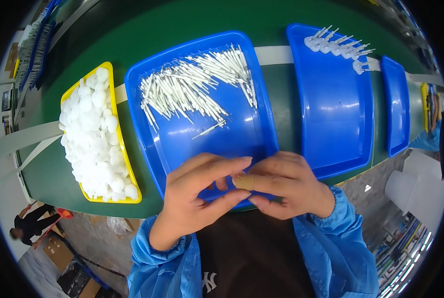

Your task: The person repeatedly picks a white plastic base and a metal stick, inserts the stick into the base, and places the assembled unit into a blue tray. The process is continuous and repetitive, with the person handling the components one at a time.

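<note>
My left hand [197, 191] and my right hand [289, 184] meet over the near edge of a blue tray [207, 149]. The left thumb and forefinger are curled in toward the right fingertips. On the right hand, the forefinger wears a tan wrap [244, 182] round its tip, and the thumb is bent close below it. Anything pinched between them is hidden or too small to make out. Many thin white sticks [182, 92] lie in the far part of that tray, with a few strays nearer me.
At the left, a yellow tray [135, 194] is heaped with white rounded pieces [95, 134]. A second blue tray [336, 114] on the right holds several white pieces with upright sticks [336, 45] at its far end. Beyond it stands a narrower-looking blue tray [397, 107]. A person [33, 223] is off to the left.
</note>
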Demonstrator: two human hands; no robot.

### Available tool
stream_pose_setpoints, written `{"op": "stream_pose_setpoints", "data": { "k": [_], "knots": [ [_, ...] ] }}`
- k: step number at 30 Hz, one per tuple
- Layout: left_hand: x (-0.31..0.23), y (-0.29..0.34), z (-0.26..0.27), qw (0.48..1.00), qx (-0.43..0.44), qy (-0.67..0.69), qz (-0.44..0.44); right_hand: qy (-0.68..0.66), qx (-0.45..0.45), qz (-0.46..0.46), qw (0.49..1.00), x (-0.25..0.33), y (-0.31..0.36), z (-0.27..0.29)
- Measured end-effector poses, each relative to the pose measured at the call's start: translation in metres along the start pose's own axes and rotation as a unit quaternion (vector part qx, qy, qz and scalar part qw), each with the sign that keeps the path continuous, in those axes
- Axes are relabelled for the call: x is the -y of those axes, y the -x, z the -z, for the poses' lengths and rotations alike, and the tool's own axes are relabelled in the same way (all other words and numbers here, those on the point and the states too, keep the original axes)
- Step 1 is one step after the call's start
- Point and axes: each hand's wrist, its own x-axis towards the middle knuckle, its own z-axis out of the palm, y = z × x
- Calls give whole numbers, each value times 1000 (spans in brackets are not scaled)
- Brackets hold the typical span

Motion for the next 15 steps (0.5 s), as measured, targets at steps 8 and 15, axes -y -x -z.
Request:
{"op": "stream_pose_setpoints", "data": {
  "k": [8, 15],
  "knots": [
    [6, 4, -2, 997, -41, -43, -58, 37, 7, 23, 999, -1, -3, 4],
    [6, 9, 1, 955, -126, -201, -180, -48, 12, -18, 999, 5, -2, -5]
  ]
}}
